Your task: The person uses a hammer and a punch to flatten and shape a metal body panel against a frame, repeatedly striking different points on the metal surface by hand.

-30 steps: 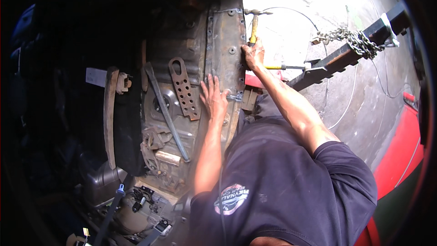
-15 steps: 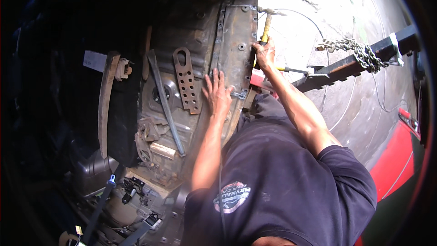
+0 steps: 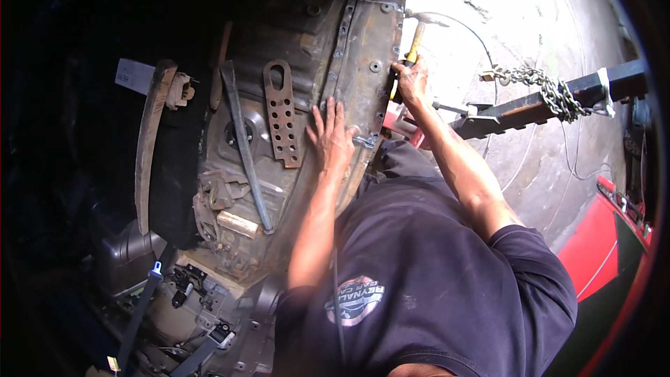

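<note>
My left hand (image 3: 333, 139) lies flat on the bare metal sill panel (image 3: 359, 63), fingers spread, with the thumb beside a small bracket (image 3: 363, 141) at the panel's near end. At the panel's outer edge, my right hand (image 3: 413, 85) is closed round a hammer (image 3: 417, 40) with a yellow and black handle. Its metal head points away from me. A piece of yellow shows below the fingers; I cannot make out what it belongs to. Left of my left hand lie a rusty perforated plate (image 3: 282, 115) and a long metal bar (image 3: 246, 143), both on the vehicle floor.
To the right, a dark steel beam (image 3: 544, 101) carries a chain (image 3: 555, 91) over the concrete floor (image 3: 516, 28). A red panel (image 3: 590, 244) stands at lower right. On the left are a long curved strip (image 3: 149, 160), a wooden block (image 3: 237, 224) and a seat-belt buckle (image 3: 156, 269).
The view has shifted slightly, so most things sit a little differently in it. My left hand stays flat on the panel, and my right hand keeps hold of the hammer.
</note>
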The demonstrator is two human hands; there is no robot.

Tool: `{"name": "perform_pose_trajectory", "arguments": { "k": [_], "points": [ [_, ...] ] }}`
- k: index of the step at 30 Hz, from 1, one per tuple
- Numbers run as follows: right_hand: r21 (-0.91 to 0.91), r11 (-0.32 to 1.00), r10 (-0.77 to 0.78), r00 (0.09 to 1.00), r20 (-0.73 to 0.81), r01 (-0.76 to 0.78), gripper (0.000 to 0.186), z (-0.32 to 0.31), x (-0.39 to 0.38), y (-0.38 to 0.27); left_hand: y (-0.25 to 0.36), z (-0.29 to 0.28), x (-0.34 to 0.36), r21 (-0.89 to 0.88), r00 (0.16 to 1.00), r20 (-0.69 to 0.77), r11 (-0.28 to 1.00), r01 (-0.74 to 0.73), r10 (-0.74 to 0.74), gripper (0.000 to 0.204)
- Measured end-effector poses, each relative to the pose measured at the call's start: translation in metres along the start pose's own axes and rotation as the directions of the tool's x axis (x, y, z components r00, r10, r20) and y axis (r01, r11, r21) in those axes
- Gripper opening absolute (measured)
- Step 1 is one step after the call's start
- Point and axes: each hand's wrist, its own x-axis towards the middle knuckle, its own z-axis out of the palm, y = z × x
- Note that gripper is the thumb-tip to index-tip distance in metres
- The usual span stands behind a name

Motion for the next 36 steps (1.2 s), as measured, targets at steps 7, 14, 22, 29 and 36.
{"name": "perform_pose_trajectory", "arguments": {
  "k": [7,14,22,29,36],
  "points": [
    [-0.032,0.999,-0.025,0.999,-0.026,0.024,0.041,0.002,-0.001,-0.001,0.000,-0.003,0.002,-0.013,1.000,0.020,1.000,0.006,-0.006,0.075],
    [-0.008,1.000,-0.020,0.999,-0.044,0.020,0.039,0.003,-0.003,0.005,0.015,-0.012,0.012,0.031,0.997,0.072,0.999,0.038,-0.040,0.085],
    [-0.070,0.997,-0.014,0.999,-0.029,0.012,0.054,0.004,-0.003,0.006,0.062,-0.020,0.125,0.050,0.952,0.208,0.969,-0.241,0.226,0.104],
    [0.036,0.999,-0.021,0.997,-0.068,0.023,0.046,-0.001,-0.019,-0.016,0.056,-0.008,0.135,0.185,0.931,0.265,0.934,-0.304,0.250,0.121],
    [0.012,0.999,-0.031,0.997,-0.075,0.032,0.038,0.005,-0.013,-0.002,0.062,-0.012,0.148,0.169,0.942,0.234,0.944,-0.283,0.241,0.080]
  ]
}}
